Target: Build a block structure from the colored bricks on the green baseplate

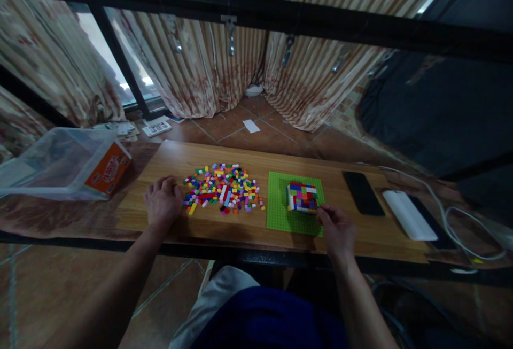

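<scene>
A pile of several small coloured bricks (222, 188) lies on the wooden board (248, 231). My left hand (162, 202) rests curled on the board at the pile's left edge, fingers bent under; whether it holds a brick is hidden. A green baseplate (280, 215) lies to the right of the pile, with a multicoloured block of stacked bricks (302, 197) standing on it. My right hand (335, 227) sits at the baseplate's front right corner, fingertips pinched together and touching the block's lower right corner.
A clear plastic tub (52, 164) with an orange label lies at the left. A black phone (363, 193) and a white device (409, 214) with a cable lie to the right. Curtains and a black rail stand behind the board.
</scene>
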The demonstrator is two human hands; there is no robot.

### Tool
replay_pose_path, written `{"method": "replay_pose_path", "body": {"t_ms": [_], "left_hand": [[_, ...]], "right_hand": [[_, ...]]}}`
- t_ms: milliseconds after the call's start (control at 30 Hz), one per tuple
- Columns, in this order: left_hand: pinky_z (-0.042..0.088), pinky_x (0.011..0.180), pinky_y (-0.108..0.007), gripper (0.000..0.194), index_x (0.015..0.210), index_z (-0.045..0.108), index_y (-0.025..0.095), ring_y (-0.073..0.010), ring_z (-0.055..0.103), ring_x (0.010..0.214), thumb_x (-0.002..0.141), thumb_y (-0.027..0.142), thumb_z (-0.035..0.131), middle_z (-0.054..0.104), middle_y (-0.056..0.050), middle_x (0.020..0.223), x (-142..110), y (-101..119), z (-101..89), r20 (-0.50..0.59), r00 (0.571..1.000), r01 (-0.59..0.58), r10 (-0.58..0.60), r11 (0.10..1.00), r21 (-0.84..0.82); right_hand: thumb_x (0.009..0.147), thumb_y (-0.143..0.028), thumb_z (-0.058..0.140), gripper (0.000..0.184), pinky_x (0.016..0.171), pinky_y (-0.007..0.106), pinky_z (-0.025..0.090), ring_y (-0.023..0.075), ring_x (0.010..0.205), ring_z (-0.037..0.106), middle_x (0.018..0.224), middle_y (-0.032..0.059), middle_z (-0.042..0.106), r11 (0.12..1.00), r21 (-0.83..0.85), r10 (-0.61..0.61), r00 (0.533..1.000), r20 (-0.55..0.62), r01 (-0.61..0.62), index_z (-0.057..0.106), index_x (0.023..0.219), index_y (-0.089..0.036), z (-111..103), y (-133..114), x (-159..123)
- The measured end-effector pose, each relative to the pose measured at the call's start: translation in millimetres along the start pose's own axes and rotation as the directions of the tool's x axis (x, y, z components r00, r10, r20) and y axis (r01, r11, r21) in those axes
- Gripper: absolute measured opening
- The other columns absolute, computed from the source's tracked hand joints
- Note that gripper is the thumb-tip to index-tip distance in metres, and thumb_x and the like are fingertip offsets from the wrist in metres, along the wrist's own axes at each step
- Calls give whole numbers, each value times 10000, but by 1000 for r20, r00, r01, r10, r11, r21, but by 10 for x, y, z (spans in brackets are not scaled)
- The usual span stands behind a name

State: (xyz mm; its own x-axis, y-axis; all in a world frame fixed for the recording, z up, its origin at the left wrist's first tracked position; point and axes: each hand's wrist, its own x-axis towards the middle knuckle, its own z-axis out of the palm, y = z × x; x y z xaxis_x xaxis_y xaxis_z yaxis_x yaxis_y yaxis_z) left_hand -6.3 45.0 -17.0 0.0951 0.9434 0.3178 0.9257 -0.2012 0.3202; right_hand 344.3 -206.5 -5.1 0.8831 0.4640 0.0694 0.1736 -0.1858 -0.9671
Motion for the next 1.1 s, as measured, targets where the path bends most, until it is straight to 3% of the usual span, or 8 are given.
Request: {"method": "replay_pose_path", "body": {"t_ms": [133, 300, 533, 633, 800, 1100], "left_hand": [[375, 1053, -485, 369, 1152, 632, 160, -321, 522, 1207, 886, 296, 416, 619, -151, 1261, 6, 1, -5, 11, 1000, -3, 3, 1000, -13], [373, 1046, -480, 376, 1152, 633, 161, -326, 520, 1202, 881, 306, 416, 621, -148, 1266, 5, 3, -4, 18, 1000, -2, 2, 1000, -9], [380, 1021, -469, 377, 1145, 642, 161, -327, 528, 1170, 884, 315, 418, 626, -137, 1262, -6, 0, 12, -10, 1000, -4, 4, 1000, 8], [379, 1020, -470, 386, 1154, 643, 152, -326, 529, 1161, 888, 302, 406, 626, -143, 1263, -8, 6, 11, -6, 1000, -5, 5, 1000, 8], [387, 1012, -475, 388, 1156, 654, 154, -332, 527, 1151, 889, 301, 414, 627, -143, 1267, -12, 21, 7, -9, 1000, 11, -11, 1000, 19], [394, 1003, -482, 387, 1171, 654, 152, -336, 525, 1158, 877, 281, 437, 635, -136, 1262, -12, 22, 3, -12, 1000, 15, -15, 1000, 23]], "right_hand": [[807, -487, 616, 341, 768, 395, 521, 227, 807, 667, 904, 104, 734, 966, -192, -151, 980, 128, 174, 700, 916, -175, 101, -131, -16], [900, -423, 511, 321, 824, 409, 498, 250, 884, 654, 960, 126, 715, 829, -365, -335, 898, 284, 425, 705, 929, -169, 215, -269, 34], [946, -353, 451, 312, 825, 386, 479, 236, 879, 619, 932, 109, 683, 686, -427, -437, 803, 405, 589, 708, 925, -178, 281, -285, 133], [947, -328, 445, 297, 843, 384, 466, 233, 889, 599, 912, 99, 669, 634, -445, -443, 769, 461, 632, 700, 890, -186, 320, -294, 155], [932, -298, 447, 278, 820, 372, 447, 227, 867, 575, 887, 92, 644, 587, -500, -412, 767, 492, 636, 668, 795, -198, 370, -319, 207], [915, -329, 485, 260, 760, 351, 451, 209, 797, 583, 835, 79, 638, 649, -447, -439, 783, 441, 616, 659, 776, -195, 378, -249, 238]]}}
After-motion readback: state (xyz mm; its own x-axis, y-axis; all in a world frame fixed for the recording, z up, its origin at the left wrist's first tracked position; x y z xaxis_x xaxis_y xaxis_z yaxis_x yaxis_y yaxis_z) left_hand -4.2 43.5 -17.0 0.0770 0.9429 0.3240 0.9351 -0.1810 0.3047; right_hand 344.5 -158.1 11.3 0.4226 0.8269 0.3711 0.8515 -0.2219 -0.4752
